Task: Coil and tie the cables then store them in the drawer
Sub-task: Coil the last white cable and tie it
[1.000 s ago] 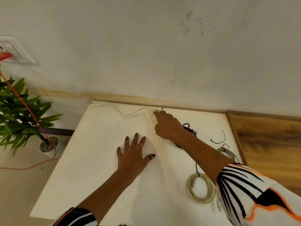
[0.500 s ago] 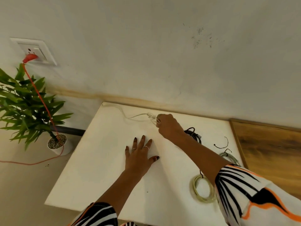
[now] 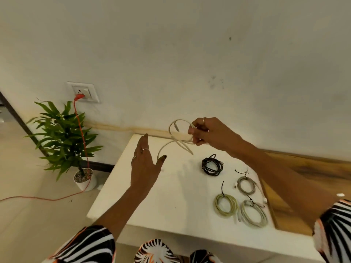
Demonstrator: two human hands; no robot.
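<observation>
My right hand [image 3: 208, 132] holds a loose white cable [image 3: 177, 141] in the air above the far edge of the white table [image 3: 152, 202], pinching it between thumb and fingers. The cable loops and hangs down toward my left hand [image 3: 145, 168], which is raised over the table with straight fingers, close to the cable's lower end. On the table's right side lie tied coils: a black one [image 3: 212, 165], a grey one [image 3: 246, 185], a pale green one [image 3: 226, 205] and a white one [image 3: 253, 213]. No drawer is in view.
A potted green plant [image 3: 63, 139] stands on the floor left of the table. An orange cord [image 3: 80, 130] runs from a wall socket [image 3: 83, 92] down across the floor. A wooden surface [image 3: 313, 173] adjoins the table on the right.
My right hand has lifted the white cable off the table's far edge into the air. My left hand has risen off the tabletop. The view has tilted and widened.
</observation>
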